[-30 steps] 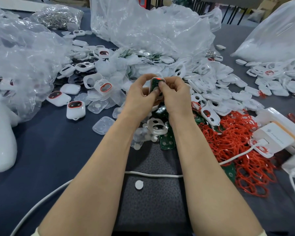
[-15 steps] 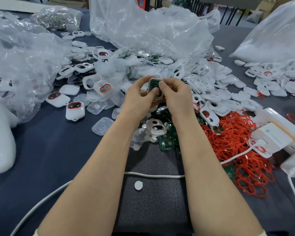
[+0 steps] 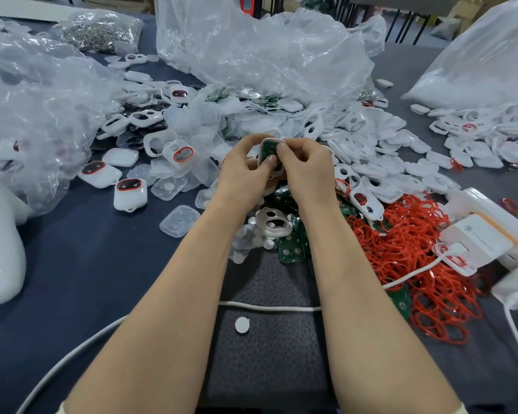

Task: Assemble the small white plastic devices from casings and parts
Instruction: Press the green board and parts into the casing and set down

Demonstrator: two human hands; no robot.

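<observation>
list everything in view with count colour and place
held casing: one, white with green board inside, between both hands
finished devices: at least four, white with red-rimmed windows, left of hands
loose casings: many, white, heaped right of hands
rings: many, red, piled by right forearm
circuit boards: several, green, beneath the wrists
clear covers: several, translucent, left of left forearm
plastic bags: several, clear, far side and left
power adapters: at least two, white, right edge
cable: one, white, under both forearms
table: one, dark blue, under everything
left hand: one, pinching held casing
right hand: one, pinching held casing

Dark blue cloth-covered table (image 3: 72, 264), even light.
</observation>
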